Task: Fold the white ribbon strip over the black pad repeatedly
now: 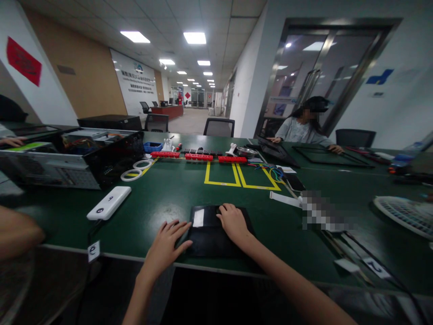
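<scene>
On the bench [176,189] I count three red strips [199,157] in a row, two white tape rings [131,175], one black pad [211,237] and one white power bank [108,203]. Two yellow taped outlines [221,175] lie side by side. One blue tray [153,146] sits further back, and three office chairs [219,127] stand beyond.

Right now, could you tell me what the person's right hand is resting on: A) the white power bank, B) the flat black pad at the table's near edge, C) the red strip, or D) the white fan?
B: the right hand lies palm down on the flat black pad, with the left hand at the pad's left edge.
</scene>
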Motion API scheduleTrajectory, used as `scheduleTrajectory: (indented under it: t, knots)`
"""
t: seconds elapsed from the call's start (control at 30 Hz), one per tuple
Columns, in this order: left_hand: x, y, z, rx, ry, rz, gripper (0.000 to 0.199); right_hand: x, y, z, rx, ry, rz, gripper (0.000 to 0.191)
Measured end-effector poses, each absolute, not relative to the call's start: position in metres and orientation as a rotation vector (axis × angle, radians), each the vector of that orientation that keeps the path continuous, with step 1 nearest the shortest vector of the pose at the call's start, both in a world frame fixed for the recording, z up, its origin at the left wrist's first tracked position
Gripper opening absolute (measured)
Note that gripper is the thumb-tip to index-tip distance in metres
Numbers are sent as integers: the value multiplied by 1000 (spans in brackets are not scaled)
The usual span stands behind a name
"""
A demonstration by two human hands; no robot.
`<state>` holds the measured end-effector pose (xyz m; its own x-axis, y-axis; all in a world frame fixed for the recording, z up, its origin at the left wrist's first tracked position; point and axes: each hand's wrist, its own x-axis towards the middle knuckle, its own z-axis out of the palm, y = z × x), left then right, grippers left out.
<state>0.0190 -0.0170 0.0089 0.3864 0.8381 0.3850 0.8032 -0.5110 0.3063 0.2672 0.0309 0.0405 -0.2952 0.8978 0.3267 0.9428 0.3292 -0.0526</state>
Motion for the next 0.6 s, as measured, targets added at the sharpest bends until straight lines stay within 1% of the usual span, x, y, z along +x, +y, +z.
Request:
scheduleTrajectory:
  t: [0.17, 0.27, 0.33, 0.4, 0.47, 0.6]
  knots:
    - [19, -17, 9, 2620, 1493, 704, 49, 259, 31, 47, -1628, -2332, -157, 22]
    - [18, -17, 8, 2625, 1505, 684, 49, 279, 32, 60, -1522, -2400, -101, 35]
    - [18, -17, 8, 2626, 1512, 646, 49, 304, 31, 73, -1543, -2359, -121, 45]
    - [19, -17, 9, 2625, 1520, 615, 48, 337, 27, 85, -1729, -2201, -227, 45]
    - [20, -18, 10, 2629, 1525, 607, 47, 376, 20, 94, -1999, -1998, -376, 39]
    - [20, -18, 10, 2645, 1538, 598, 46, 458, -3, 92, -2328, -1669, -461, 33]
